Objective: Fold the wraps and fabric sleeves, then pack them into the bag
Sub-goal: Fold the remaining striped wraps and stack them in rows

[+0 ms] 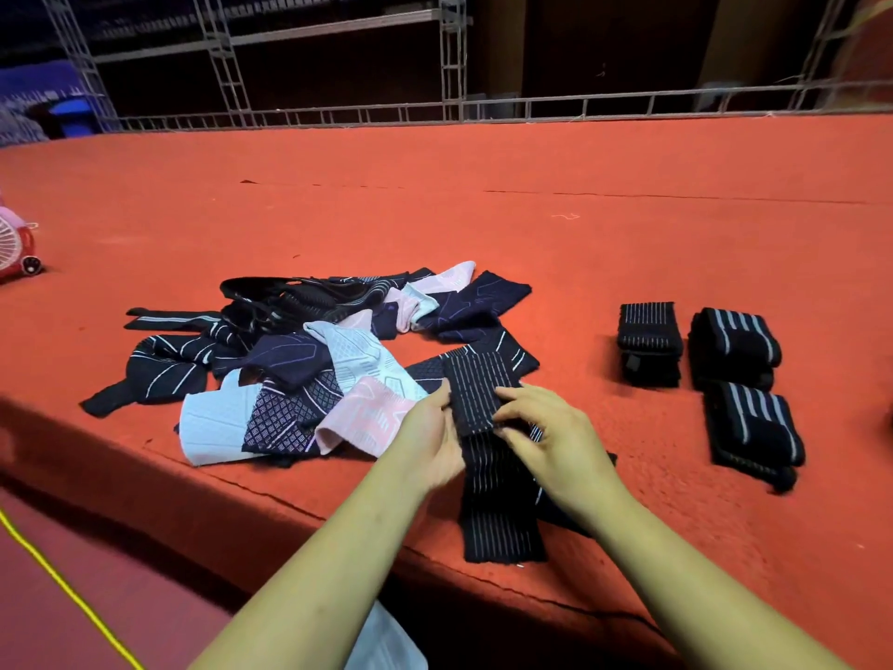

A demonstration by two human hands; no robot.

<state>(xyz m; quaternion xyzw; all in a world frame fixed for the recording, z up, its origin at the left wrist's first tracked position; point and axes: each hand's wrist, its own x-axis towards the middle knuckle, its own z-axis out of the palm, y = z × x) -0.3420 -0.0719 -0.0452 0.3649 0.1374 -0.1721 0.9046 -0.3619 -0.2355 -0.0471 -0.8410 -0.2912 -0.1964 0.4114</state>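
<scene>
You stand at a wide platform covered in rough orange-red carpet [483, 210], with a grey metal truss railing [454, 55] along its far edge and a dark room beyond. The long black elastic wrap with thin white stripes [497, 505] lies between your hands, its far end doubled back over itself and its near end reaching the platform's near edge. Your left hand [432, 440] grips the fold's left edge, and your right hand [555, 442] curls over its right edge. Just left sits a loose pile of knitted sleeves [309, 360] in navy, pale blue and pink. To the right, well apart, lie three folded black ribbed wraps [734, 345].
</scene>
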